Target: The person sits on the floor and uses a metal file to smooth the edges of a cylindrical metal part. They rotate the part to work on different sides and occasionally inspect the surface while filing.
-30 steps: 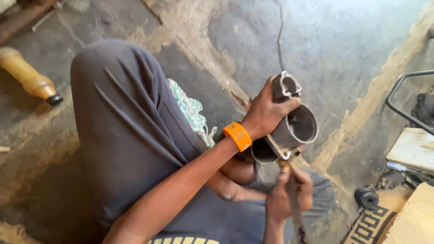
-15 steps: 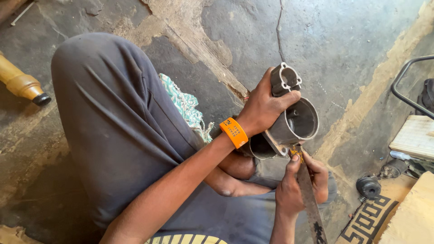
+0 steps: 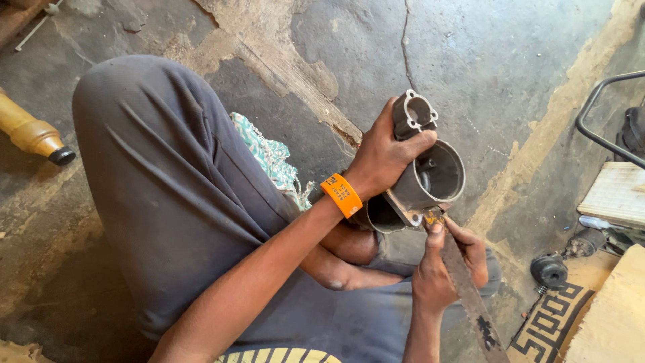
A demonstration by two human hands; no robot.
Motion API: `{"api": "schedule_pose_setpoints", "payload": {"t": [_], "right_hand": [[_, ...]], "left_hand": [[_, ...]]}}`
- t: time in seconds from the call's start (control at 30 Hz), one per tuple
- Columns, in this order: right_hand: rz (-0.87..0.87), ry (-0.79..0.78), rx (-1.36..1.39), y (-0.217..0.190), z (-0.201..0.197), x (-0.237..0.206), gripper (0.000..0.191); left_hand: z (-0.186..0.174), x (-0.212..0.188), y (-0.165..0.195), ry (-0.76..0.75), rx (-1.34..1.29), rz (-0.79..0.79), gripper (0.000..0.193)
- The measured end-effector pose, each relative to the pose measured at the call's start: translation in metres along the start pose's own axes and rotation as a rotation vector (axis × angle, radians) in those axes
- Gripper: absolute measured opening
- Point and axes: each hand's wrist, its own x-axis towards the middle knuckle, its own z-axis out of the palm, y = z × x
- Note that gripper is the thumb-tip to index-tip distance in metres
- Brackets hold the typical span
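My left hand (image 3: 383, 158), with an orange band on its wrist, grips a grey metal cylindrical housing (image 3: 430, 176) whose open end faces up and to the right. A smaller tube with lugs sticks out of its top. My right hand (image 3: 447, 269) holds a long flat blade with a toothed edge (image 3: 467, 299), and the blade's tip touches the housing's lower rim. Both hands are above my lap, over my bent knee in dark grey trousers (image 3: 168, 181).
The stained concrete floor (image 3: 470, 60) is cracked. A yellow cylinder with a black tip (image 3: 33, 134) lies at the left. At the right are a black metal frame (image 3: 608, 114), wooden boards (image 3: 615, 195), a small black wheel-like part (image 3: 549, 271) and a patterned mat (image 3: 554, 312).
The view shifted slightly. My right hand has brought the blade's tip up against the housing's lower rim, while my left hand keeps its grip on the housing.
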Motion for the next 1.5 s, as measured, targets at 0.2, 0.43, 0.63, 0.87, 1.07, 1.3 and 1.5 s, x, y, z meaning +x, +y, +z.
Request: {"api": "schedule_pose_setpoints", "payload": {"t": [0.2,0.43,0.63,0.87,1.07,1.3,1.5], "right_hand": [[0.017,-0.003,0.024,-0.002,-0.001,0.001,0.014],[0.043,-0.001,0.059,0.002,-0.001,0.002,0.014],[0.039,-0.010,-0.052,0.003,-0.005,0.003,0.014],[0.031,-0.007,0.006,0.006,-0.004,0.004,0.014],[0.090,-0.139,0.030,0.010,-0.025,0.005,0.010],[0.353,0.099,0.596,0.057,-0.035,-0.002,0.013],[0.440,0.081,0.605,0.105,-0.045,-0.004,0.019]], "left_hand": [[-0.001,0.001,-0.002,-0.019,-0.002,-0.016,0.045],[-0.003,0.002,-0.001,-0.033,-0.046,-0.049,0.048],[-0.002,-0.001,0.001,-0.036,-0.014,-0.011,0.044],[0.000,-0.004,0.001,-0.020,-0.063,0.004,0.041],[0.001,-0.009,0.005,-0.036,0.013,0.052,0.038],[-0.005,-0.028,0.052,-0.112,0.296,0.109,0.043],[0.008,-0.066,0.062,-0.530,0.728,0.798,0.051]]}}
